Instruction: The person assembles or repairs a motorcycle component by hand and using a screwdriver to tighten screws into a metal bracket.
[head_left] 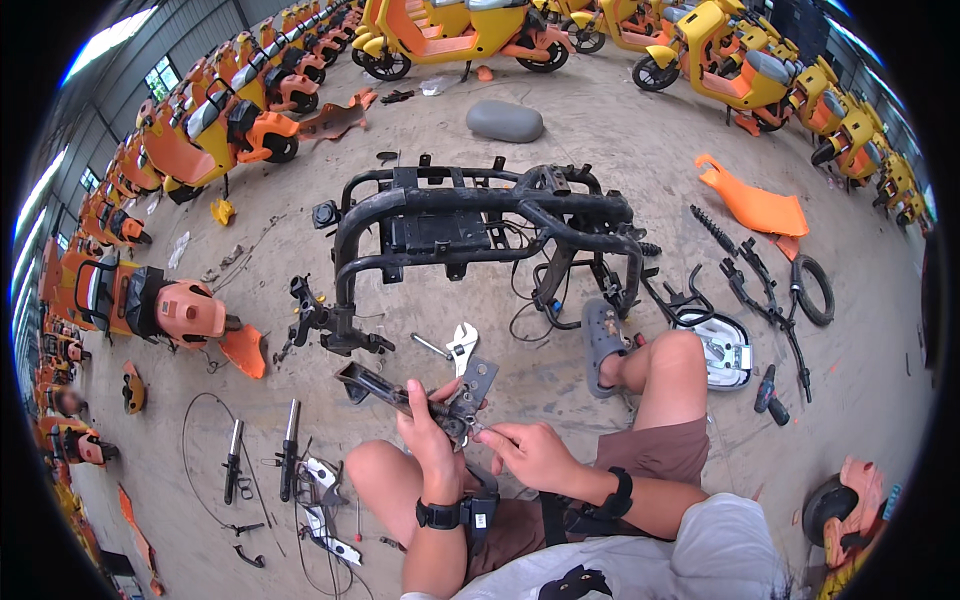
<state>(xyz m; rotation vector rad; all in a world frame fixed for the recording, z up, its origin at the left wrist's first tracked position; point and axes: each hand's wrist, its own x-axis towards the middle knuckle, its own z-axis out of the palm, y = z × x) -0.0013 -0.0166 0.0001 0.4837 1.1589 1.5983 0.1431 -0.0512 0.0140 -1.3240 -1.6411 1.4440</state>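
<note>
My left hand [430, 445] grips a black metal bracket [372, 388] in front of my lap, its thumb lying along it. The bracket has a long arm toward the left and a flat plate with holes at its right end. My right hand [532, 455] is closed in a pinch at the bracket's lower right end. A small silvery piece shows at those fingertips, too small to name. Just beyond the bracket, a silver adjustable wrench [463, 345] lies on the floor. Farther off lies a bare black scooter frame [440, 215].
Shock absorbers [289, 450] and white panels [318, 520] lie at the left. On the right are a cordless drill [769, 396], a white-rimmed tray [722, 350], a tire [813, 290] and an orange panel [752, 200]. A grey seat [504, 121] and rows of yellow scooters [450, 30] stand behind.
</note>
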